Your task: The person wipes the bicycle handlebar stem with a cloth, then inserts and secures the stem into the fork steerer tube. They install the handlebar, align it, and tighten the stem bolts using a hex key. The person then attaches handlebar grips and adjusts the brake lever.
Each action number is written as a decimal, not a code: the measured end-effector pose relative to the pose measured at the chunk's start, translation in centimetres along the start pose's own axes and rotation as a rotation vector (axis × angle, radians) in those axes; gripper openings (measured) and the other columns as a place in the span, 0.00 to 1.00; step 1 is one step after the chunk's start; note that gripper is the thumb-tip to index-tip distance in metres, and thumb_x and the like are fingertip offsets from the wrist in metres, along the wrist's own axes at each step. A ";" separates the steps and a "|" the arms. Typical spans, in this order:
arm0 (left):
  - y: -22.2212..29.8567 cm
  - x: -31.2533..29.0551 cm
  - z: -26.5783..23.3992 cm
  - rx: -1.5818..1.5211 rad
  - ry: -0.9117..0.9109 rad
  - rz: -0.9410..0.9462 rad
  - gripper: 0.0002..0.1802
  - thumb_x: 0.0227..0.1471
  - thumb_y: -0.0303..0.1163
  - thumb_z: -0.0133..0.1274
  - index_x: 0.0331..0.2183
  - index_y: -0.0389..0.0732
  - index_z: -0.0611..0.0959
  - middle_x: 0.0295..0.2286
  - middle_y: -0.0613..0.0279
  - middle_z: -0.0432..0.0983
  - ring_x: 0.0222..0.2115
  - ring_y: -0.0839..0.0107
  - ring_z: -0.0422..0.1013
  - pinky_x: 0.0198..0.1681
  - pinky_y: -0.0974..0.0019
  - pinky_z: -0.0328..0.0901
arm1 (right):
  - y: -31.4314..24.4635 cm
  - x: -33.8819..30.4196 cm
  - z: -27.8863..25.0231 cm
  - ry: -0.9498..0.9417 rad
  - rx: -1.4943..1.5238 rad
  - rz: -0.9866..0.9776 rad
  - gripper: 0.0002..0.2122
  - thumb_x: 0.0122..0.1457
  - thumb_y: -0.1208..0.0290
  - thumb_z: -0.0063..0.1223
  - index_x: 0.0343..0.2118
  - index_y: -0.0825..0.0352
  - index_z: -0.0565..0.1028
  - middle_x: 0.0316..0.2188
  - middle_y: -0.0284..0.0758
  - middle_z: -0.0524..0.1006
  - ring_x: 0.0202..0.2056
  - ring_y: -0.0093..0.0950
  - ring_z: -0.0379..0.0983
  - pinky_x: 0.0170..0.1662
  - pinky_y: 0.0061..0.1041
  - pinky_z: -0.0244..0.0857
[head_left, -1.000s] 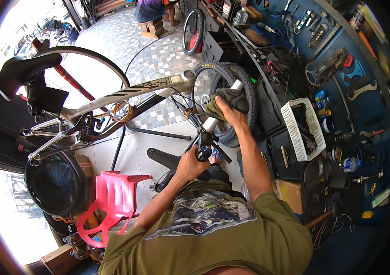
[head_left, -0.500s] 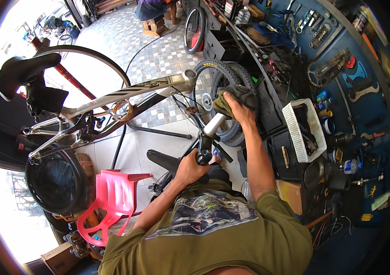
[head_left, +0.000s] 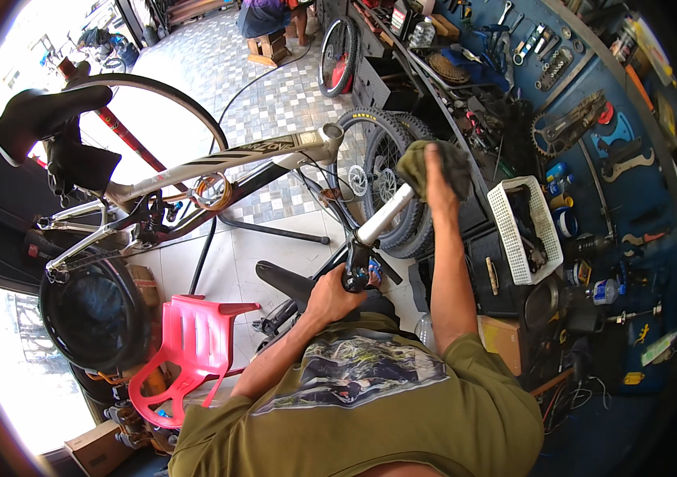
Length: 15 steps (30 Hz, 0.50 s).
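My left hand is closed around the black crown of a bicycle fork. The fork's bare silver steerer tube slants up and away to the right. At the tube's upper end, my right hand grips a dark green rag, which covers the tip. A long black mudguard-like piece juts out left of my left hand. Farther off, a grey and black bicycle frame with a saddle is held up, a coil of orange-brown cable hanging on it.
Mountain bike wheels lean beside the workbench on the right. A white plastic basket of parts sits there, below a blue tool board. A pink chair stands at left. Another person sits at the far end.
My right hand has moved right and slightly up with the rag, baring more of the silver tube. My left hand keeps its hold on the fork.
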<state>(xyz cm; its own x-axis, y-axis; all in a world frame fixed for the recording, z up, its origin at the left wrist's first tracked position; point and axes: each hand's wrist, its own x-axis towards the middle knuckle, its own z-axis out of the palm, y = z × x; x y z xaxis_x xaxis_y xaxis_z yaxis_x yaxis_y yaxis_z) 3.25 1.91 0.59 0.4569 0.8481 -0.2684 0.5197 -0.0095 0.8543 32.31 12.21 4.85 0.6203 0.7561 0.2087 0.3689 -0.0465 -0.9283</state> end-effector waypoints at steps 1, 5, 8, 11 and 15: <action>-0.1 -0.2 0.0 -0.020 0.005 0.003 0.27 0.40 0.39 0.66 0.41 0.33 0.81 0.32 0.41 0.83 0.36 0.43 0.80 0.43 0.50 0.72 | 0.3 0.7 -1.2 0.080 0.014 0.069 0.36 0.64 0.35 0.52 0.53 0.70 0.80 0.53 0.43 0.81 0.54 0.37 0.77 0.58 0.33 0.66; -0.5 -0.4 -0.9 -0.087 0.051 0.029 0.26 0.40 0.37 0.67 0.41 0.33 0.81 0.30 0.43 0.82 0.35 0.45 0.80 0.42 0.52 0.72 | 0.8 0.6 -6.2 0.136 0.001 -0.004 0.43 0.60 0.28 0.50 0.60 0.69 0.76 0.60 0.42 0.77 0.60 0.39 0.72 0.64 0.36 0.61; -0.5 0.1 -1.4 -0.115 0.106 0.025 0.21 0.39 0.34 0.66 0.36 0.32 0.81 0.26 0.49 0.81 0.28 0.57 0.78 0.37 0.56 0.71 | 0.6 -3.8 -8.9 -0.338 -0.415 0.435 0.47 0.59 0.24 0.46 0.63 0.68 0.74 0.63 0.47 0.74 0.65 0.38 0.67 0.69 0.32 0.55; 0.0 0.6 -1.3 -0.115 0.110 0.022 0.18 0.39 0.32 0.65 0.33 0.32 0.81 0.24 0.52 0.80 0.25 0.63 0.76 0.35 0.57 0.71 | 1.0 -9.0 -5.0 -0.769 -0.329 0.270 0.46 0.59 0.22 0.43 0.65 0.62 0.71 0.66 0.46 0.69 0.69 0.40 0.61 0.72 0.35 0.50; 0.5 0.4 -0.2 -0.139 0.057 0.084 0.21 0.41 0.33 0.66 0.37 0.31 0.81 0.27 0.48 0.81 0.29 0.56 0.78 0.38 0.55 0.72 | 1.3 -11.8 2.6 -0.465 -0.242 -0.791 0.22 0.55 0.48 0.71 0.40 0.65 0.83 0.33 0.32 0.82 0.39 0.29 0.80 0.47 0.36 0.72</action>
<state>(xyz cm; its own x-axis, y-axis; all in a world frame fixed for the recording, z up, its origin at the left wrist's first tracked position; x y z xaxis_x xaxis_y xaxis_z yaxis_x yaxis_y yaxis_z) 3.55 2.39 1.04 0.4509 0.8761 -0.1709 0.3744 -0.0119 0.9272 23.67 4.96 0.35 -0.1896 0.8081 0.5577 0.7303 0.4958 -0.4700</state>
